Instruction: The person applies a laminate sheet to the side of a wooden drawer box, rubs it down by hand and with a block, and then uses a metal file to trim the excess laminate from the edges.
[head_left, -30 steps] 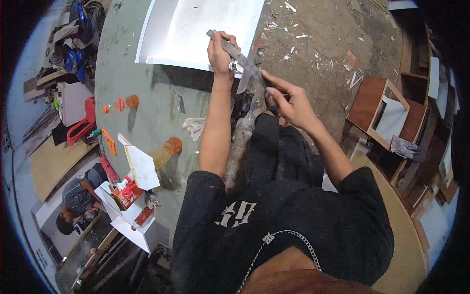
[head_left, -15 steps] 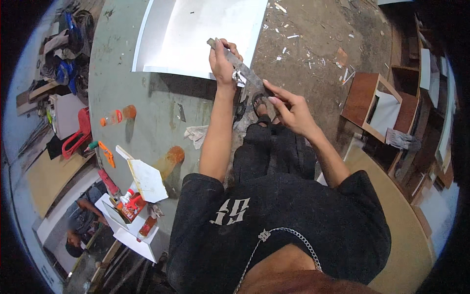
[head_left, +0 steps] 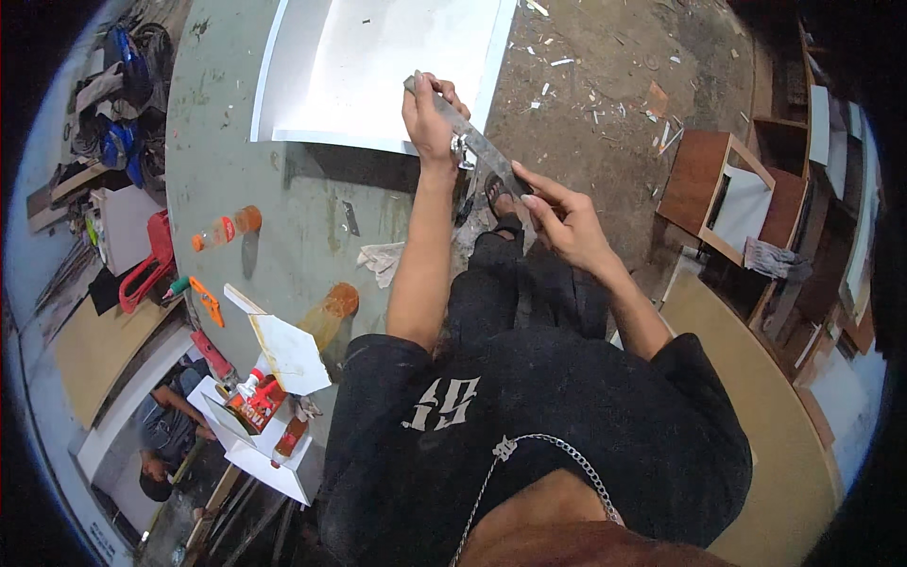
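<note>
A flat grey metal strip (head_left: 487,151) slants between my two hands, in front of my body. My left hand (head_left: 433,123) is closed round its upper left end, and the tip sticks out past the fingers. With thumb and fingers, my right hand (head_left: 565,222) pinches the lower right end. Just beyond my left hand lies a large white panel piece (head_left: 378,66) with raised edges, on the grey-green table (head_left: 213,170). A small shiny metal thing (head_left: 461,151) shows beside my left wrist; its kind is unclear.
Bottles (head_left: 227,228), a crumpled cloth (head_left: 381,262) and an orange-handled tool (head_left: 206,300) lie on the table. A white board box (head_left: 250,444) holds containers at lower left, near another person (head_left: 175,425). Scraps litter the floor (head_left: 605,76); wooden cabinet parts (head_left: 694,184) stand right.
Both hands keep hold of the metal strip; my right hand has shifted slightly right and down. My leg and sandalled foot show more clearly below the strip.
</note>
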A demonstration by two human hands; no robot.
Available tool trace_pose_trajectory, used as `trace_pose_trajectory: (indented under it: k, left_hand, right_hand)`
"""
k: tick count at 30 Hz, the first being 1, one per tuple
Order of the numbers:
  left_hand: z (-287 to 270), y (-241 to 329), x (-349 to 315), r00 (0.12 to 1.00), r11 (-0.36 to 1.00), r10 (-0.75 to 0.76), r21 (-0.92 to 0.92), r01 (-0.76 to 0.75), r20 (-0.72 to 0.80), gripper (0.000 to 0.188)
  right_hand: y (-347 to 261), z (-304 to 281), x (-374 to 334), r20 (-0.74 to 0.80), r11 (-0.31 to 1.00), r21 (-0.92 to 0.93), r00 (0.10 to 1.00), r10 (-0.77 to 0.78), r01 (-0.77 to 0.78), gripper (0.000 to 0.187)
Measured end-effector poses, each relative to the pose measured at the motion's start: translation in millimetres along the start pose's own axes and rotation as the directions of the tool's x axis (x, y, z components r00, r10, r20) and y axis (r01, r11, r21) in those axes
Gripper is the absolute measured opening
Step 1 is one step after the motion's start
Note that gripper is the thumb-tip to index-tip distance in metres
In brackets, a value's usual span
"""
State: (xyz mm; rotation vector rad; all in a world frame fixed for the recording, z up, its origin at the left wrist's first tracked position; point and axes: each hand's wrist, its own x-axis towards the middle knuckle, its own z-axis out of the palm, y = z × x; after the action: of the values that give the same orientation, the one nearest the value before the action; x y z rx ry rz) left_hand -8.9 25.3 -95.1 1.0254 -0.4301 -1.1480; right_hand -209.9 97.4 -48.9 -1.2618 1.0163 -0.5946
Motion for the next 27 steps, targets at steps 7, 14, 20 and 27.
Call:
trace_pose_trajectory:
  k: [7, 14, 20, 27]
  left_hand:
    - [-3, -4, 5, 0.998, 0.995, -0.020, -0.097, 0.026, 0.067, 0.029]
    - [-7, -2, 1, 0.999, 0.997, -0.047, -0.054, 0.048, 0.027, 0.028]
    - [-6, -4, 0, 1.000, 0.989, 0.013, -0.147, -0.011, 0.010, 0.025]
    - [-10, -5, 1, 1.000, 0.993, 0.011, -0.116, -0.009, 0.012, 0.036]
  right_hand:
    - [9, 47, -8, -0.186, 1.000, -0.023, 0.982, -0.023, 0.019, 0.042]
    - [9, 12, -6, -0.048, 0.999, 0.041, 0.999, 0.017, -0.015, 0.040]
    - [18, 56, -14, -0.192, 0.998, 0.015, 0.980, -0.055, 0.059, 0.043]
    - [18, 31, -12, -0.140, 0.999, 0.026, 0.989, -0.041, 0.045, 0.042]
